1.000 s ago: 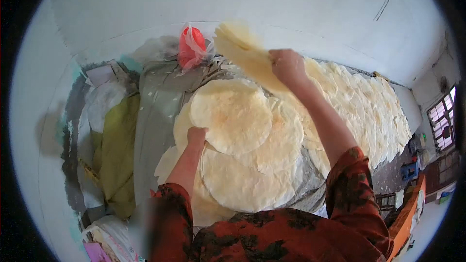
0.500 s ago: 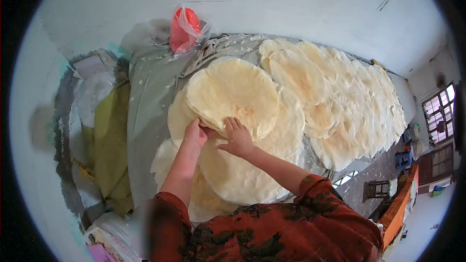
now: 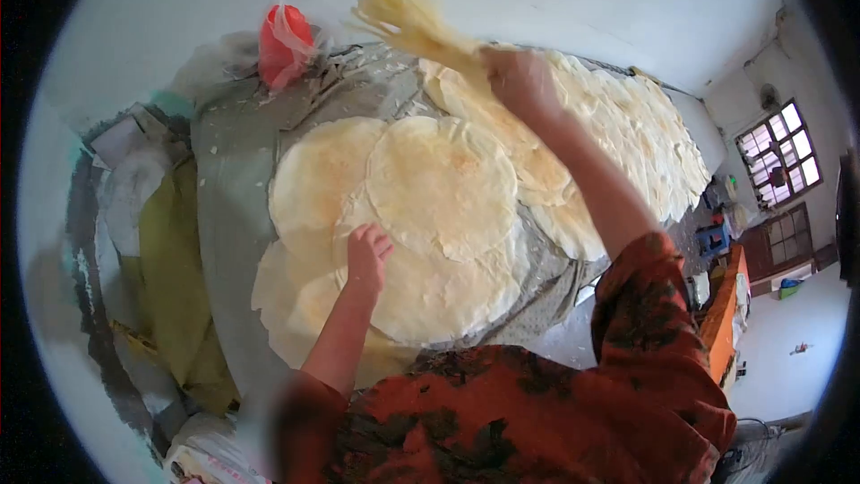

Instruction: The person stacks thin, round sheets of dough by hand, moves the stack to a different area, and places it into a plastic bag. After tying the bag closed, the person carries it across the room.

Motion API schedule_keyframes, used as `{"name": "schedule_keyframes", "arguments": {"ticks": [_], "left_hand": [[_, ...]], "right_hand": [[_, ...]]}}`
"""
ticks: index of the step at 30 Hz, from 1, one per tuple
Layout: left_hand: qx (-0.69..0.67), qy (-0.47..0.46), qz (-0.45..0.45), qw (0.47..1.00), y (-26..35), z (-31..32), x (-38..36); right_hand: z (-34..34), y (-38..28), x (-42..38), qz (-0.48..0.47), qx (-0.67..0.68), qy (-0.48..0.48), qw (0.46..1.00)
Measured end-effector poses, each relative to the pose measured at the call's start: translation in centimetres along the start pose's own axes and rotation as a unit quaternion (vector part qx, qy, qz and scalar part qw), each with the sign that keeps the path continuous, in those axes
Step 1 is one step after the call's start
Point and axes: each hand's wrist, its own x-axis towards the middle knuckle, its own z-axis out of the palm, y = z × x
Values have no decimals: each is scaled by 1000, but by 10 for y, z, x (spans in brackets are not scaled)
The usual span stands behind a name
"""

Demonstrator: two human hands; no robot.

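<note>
My right hand (image 3: 520, 81) is raised over the far side of the spread and grips a pale yellow straw hand broom (image 3: 412, 22), its blurred bristles fanning out to the upper left. My left hand (image 3: 366, 255) is low over the thin round flatbreads, its fingers loosely bent and apart with nothing in them. Just to its right lies the top flatbread (image 3: 443, 184), round and lightly browned. Another flatbread (image 3: 318, 170) is at the upper left of that hand, and more overlap beneath.
Many overlapping flatbreads (image 3: 627, 134) cover the right side of the grey cloth (image 3: 235, 215). A red plastic bag (image 3: 285, 49) sits at the back by the wall. Olive-green sheeting (image 3: 170, 260) lies to the left. A window (image 3: 779, 157) and an orange wooden piece (image 3: 724, 296) are at the right.
My right hand has left the flatbread stack's near edge and risen to the upper right, now holding the straw broom. My left hand has let go of that edge. The view has shifted.
</note>
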Motion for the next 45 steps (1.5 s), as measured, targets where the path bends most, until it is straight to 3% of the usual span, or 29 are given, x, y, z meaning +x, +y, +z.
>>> {"name": "schedule_keyframes", "arguments": {"ticks": [1, 3, 5, 8, 11, 14, 15, 16, 17, 19, 20, 22, 25, 29, 31, 32, 34, 35, 37, 38, 40, 42, 44, 45], "left_hand": [[24, 19, -49, 998, -9, 7, -3], [23, 47, -26, 998, -29, 12, 5], [29, 78, 5, 996, -36, 17, 13], [161, 118, -16, 980, -27, 27, 24], [262, 139, -18, 955, -21, 44, 32], [364, 160, 50, 916, -29, 57, 52], [524, 199, 127, 818, -30, 60, 56], [662, 228, 197, 686, -34, 61, 59], [665, 233, 196, 682, -40, 62, 59], [683, 357, 252, 585, -37, 76, 46], [684, 361, 255, 580, -35, 77, 46], [647, 349, 161, 658, -27, 77, 50], [669, 386, 149, 618, -32, 77, 72], [612, 441, 126, 644, -22, 78, 84], [566, 307, 24, 765, -1, 84, 65], [567, 306, 25, 764, -1, 77, 72], [647, 306, 145, 684, -8, 64, 89], [648, 304, 145, 683, -13, 62, 94], [590, 279, 255, 714, -20, 72, 99], [589, 273, 254, 717, -20, 73, 101], [478, 280, 265, 789, -28, 74, 105], [462, 312, 210, 803, -36, 51, 104], [298, 180, 76, 934, -39, 34, 94], [296, 178, 76, 936, -34, 35, 91]], "right_hand": [[30, 12, -24, -54, 39, 62, 996], [102, 24, -77, -116, 121, 141, 976], [155, 16, -124, -52, 81, -20, 995], [222, 6, -174, 22, 111, -152, 982], [238, 11, -176, 68, 228, -83, 968], [245, 26, -171, 79, 272, -90, 955], [245, 30, -170, 81, 278, -89, 953], [245, 31, -170, 86, 290, -92, 949], [245, 32, -169, 88, 302, -95, 944], [247, 35, -168, 85, 302, -115, 943], [246, 37, -166, 84, 294, -134, 943], [236, 38, -168, 82, 307, -126, 940], [234, 36, -170, 93, 322, -125, 934], [244, 39, -171, 85, 333, -127, 931], [245, 40, -170, 83, 330, -123, 932], [245, 40, -171, 83, 327, -123, 933], [238, 39, -174, 95, 335, -113, 931], [234, 39, -174, 103, 342, -103, 929], [237, 37, -172, 102, 323, -113, 934], [239, 37, -172, 102, 305, -124, 939], [258, 42, -171, 117, 332, -82, 932], [262, 44, -177, 127, 358, -46, 924], [249, 41, -168, 124, 348, -96, 925], [240, 39, -162, 123, 344, -95, 926]]}}
